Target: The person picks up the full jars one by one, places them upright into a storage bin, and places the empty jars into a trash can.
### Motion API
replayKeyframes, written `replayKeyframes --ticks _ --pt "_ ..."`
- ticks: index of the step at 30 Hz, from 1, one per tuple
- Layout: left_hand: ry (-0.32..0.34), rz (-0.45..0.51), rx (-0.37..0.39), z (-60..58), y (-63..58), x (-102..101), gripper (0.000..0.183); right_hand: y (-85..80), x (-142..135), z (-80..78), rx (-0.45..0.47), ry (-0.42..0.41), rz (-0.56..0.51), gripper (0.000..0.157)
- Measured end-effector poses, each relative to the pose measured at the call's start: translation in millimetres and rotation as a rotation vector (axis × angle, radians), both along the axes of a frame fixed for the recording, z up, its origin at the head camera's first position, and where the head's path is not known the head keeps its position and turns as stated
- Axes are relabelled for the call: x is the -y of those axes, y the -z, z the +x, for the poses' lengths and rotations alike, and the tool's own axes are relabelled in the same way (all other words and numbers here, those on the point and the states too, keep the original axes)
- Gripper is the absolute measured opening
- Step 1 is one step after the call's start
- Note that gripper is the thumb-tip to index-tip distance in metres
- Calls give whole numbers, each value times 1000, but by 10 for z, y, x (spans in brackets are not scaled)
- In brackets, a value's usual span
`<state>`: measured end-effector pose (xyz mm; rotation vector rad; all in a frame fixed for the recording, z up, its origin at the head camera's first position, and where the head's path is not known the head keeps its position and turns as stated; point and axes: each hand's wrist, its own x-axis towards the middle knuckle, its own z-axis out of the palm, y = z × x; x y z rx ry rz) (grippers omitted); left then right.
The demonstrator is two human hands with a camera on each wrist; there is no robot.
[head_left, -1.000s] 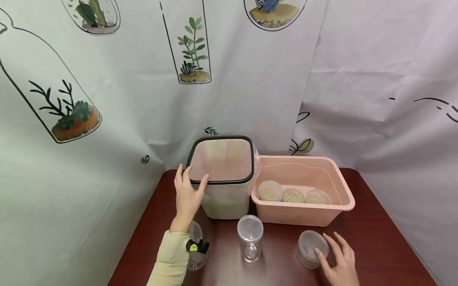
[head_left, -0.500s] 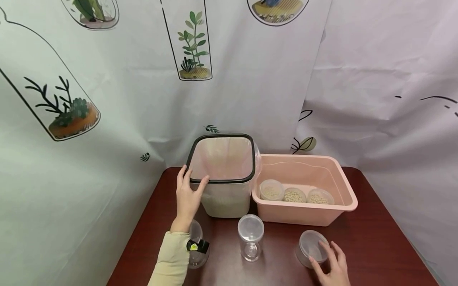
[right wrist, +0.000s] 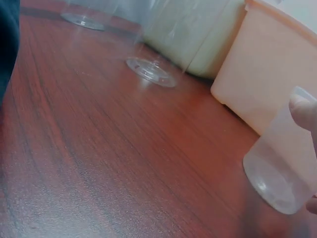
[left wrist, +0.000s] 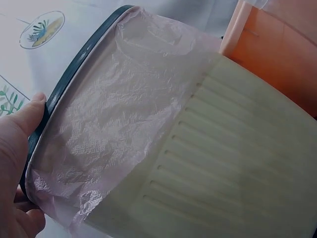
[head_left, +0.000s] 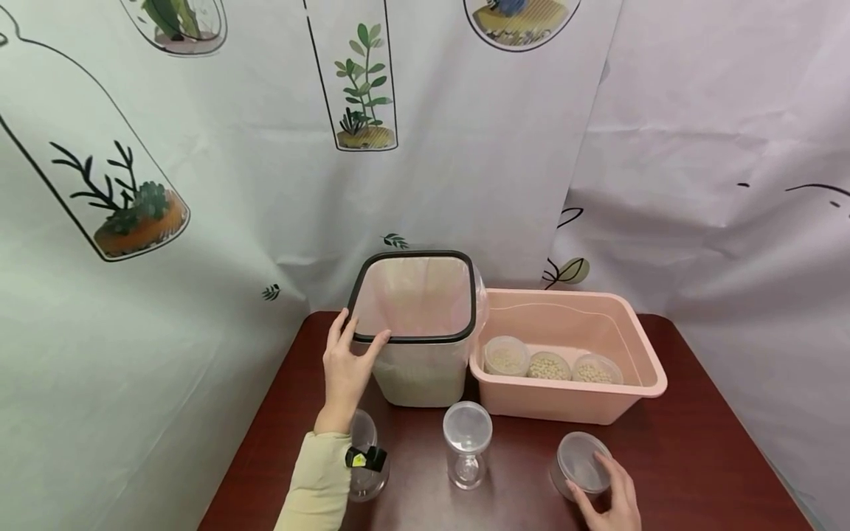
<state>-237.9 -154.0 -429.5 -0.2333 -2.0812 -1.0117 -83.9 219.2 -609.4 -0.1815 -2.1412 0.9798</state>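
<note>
My left hand point(head_left: 344, 376) holds the front left corner of a trash bin point(head_left: 421, 376), thumb and fingers spread across its black rim. In the left wrist view, a thin pinkish liner bag point(left wrist: 114, 109) folds down over the bin's outer wall. My right hand point(head_left: 614, 495) grips a small, round translucent plastic tub point(head_left: 583, 461) from its right side. Seen from the right wrist, the thumb lies at the upper edge of this tub point(right wrist: 277, 168), which stands on the table; most of the hand is out of frame.
A pink basin point(head_left: 551, 405) beside the bin contains three round tubs of pale beads or beans point(head_left: 548, 366). A clear lidded jar point(head_left: 468, 431) stands at the table's middle. Another clear jar point(head_left: 367, 483) is partly hidden behind the left wrist. Patterned cloth point(head_left: 465, 184) hangs behind the dark red table.
My right hand has moved left onto the tub, its fingers and thumb coming round it. The left hand stays at the bin's rim.
</note>
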Motion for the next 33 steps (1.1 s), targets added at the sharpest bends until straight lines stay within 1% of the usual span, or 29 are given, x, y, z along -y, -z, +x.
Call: replayKeyframes --ticks 4,7,10,14,17,20,24,28,31,33 --pt "-4 1 -26 -7 9 -1 64 -34 37 25 29 73 -22 76" --pt "-5 7 -39 -14 20 -1 63 -66 37 30 15 88 -36 75" --pt "-4 13 -51 -22 28 1 62 -99 17 24 -22 65 -36 76" --pt "2 16 -65 -23 28 4 62 -148 -8 16 -72 8 -30 78" --pt "2 13 -72 -23 24 9 61 -200 -3 30 -77 -21 -42 78" --pt "-1 7 -69 -22 20 16 61 -278 20 55 -59 -26 -57 77" --pt "0 5 -60 -19 18 22 60 -394 35 69 -85 -43 -57 77" --pt "5 8 -63 -16 15 22 60 -488 -8 27 -199 -143 -50 73" --pt "7 12 -64 -16 16 22 60 -577 -44 -28 -321 -263 -66 66" --pt "7 14 -63 -14 20 24 60 -685 -40 -48 -379 -323 -72 62"
